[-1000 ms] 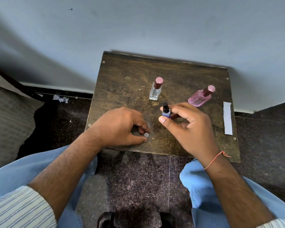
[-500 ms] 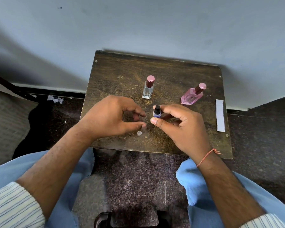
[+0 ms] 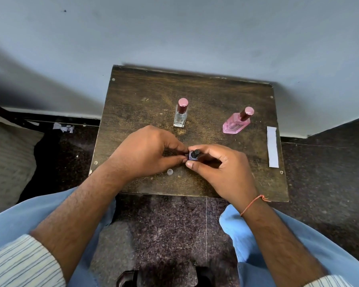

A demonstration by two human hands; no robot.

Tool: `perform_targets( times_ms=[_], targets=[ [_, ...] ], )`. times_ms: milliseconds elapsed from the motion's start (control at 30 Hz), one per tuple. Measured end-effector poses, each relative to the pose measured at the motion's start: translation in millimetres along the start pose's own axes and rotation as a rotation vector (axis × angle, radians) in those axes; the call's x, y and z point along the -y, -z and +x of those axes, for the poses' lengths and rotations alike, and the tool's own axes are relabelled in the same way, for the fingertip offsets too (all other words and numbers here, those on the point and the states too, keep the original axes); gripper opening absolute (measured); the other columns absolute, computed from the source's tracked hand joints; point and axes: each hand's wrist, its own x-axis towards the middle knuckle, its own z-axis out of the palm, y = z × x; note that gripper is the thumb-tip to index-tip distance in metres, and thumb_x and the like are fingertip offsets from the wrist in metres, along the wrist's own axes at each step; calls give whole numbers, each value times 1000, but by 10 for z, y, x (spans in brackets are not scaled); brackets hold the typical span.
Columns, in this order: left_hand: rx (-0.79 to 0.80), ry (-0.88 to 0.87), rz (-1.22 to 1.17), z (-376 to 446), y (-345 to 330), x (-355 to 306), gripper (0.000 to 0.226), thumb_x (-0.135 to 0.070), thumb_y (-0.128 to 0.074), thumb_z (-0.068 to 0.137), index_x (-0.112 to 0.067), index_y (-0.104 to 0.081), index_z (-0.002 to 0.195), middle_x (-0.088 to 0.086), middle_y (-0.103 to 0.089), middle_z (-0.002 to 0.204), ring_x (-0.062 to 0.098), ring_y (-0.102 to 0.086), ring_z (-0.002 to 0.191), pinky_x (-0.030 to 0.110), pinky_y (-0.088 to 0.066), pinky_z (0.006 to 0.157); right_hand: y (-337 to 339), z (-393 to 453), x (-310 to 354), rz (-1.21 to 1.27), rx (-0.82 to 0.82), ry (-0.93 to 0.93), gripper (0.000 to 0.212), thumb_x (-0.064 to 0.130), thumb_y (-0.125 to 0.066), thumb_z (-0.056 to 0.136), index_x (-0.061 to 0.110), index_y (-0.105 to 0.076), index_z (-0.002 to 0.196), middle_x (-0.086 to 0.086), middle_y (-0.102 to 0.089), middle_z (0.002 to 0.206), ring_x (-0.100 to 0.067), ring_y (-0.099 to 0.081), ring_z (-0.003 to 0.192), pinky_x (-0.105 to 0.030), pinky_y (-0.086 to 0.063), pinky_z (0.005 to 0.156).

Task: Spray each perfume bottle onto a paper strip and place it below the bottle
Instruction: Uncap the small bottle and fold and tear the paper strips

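Observation:
A small blue perfume bottle with a bare black nozzle is held above the brown wooden table. My right hand grips it from the right, and my left hand pinches its left side with fingertips. Its small clear cap lies on the table just under my left hand. A clear bottle with a dark pink cap stands upright behind my hands. Further right, a pink bottle stands with its cap on. One white paper strip lies along the table's right edge.
The table stands against a pale blue wall. Dark speckled floor surrounds it, with scraps of paper at the left skirting. My knees in blue trousers reach the table's near edge. A dark object sits on the floor between my feet.
My left hand let go of the clear cap, left it on the table and moved right to the blue bottle. My right hand kept hold of the bottle.

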Motion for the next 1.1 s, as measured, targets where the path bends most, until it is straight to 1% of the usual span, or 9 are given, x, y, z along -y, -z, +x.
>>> perform_targets(
  times_ms=[133,200,367,467,600,733,967,1033,1100],
  targets=[
    [28,32,11,7,29,5,24,-48,-82,91,-43,-83,114,-27,-81,99,-7,-73,81,33,-65,68,84,-7,0,-24,19,44,46,27,-96,81,29,-82,126,20,-78,117,1,-76,101,-18,-57,94],
    [25,41,9,7,32,11,23,-53,-79,91,-44,-83,112,-29,-80,96,-10,-72,77,33,-65,64,232,5,-25,-100,-13,41,43,29,-95,83,29,-83,124,18,-78,115,-1,-75,96,-20,-57,91],
    [12,77,-28,11,52,20,31,-63,-73,87,-44,-84,108,-31,-80,97,-13,-73,80,32,-66,67,803,39,-211,-381,-323,-43,21,33,-91,86,28,-83,105,12,-74,96,-10,-68,84,-35,-57,84],
    [-2,85,-41,21,58,8,31,-64,-73,86,-45,-85,106,-30,-80,95,-13,-73,80,33,-66,67,1186,24,-407,-503,-391,-250,36,43,-89,85,29,-80,116,0,-71,109,-23,-69,95,-38,-54,87],
    [1,93,-38,47,58,-23,29,-63,-73,87,-46,-84,107,-32,-79,93,-15,-71,79,33,-65,66,1361,12,-531,-519,-249,-431,62,54,-86,86,24,-71,138,-4,-72,121,-28,-69,108,-43,-53,95],
    [-9,76,-44,71,62,-30,27,-58,-74,87,-42,-86,105,-30,-80,94,-15,-72,81,29,-65,69,1378,25,-550,-451,-174,-493,56,45,-85,91,20,-72,140,2,-71,106,-21,-65,101,-34,-47,89],
    [-17,82,-49,69,106,-22,15,-46,-83,89,-41,-87,102,-31,-80,92,-16,-72,80,20,-60,69,1453,34,-577,-294,-296,-482,30,22,-92,86,22,-84,116,12,-75,89,-15,-73,87,-33,-52,86],
    [-31,95,-40,60,111,-7,13,-43,-84,89,-40,-87,101,-33,-78,88,-16,-71,78,18,-59,68,1430,63,-529,-75,-427,-390,29,14,-93,84,26,-82,107,11,-78,89,-13,-75,87,-36,-62,87],
    [-89,109,-60,31,113,-10,11,-38,-86,89,-36,-88,100,-41,-70,76,-19,-68,71,4,-49,64,1382,92,-401,218,-543,-226,28,7,-92,83,26,-81,100,12,-80,83,-4,-72,79,-28,-65,83]
  ],
)
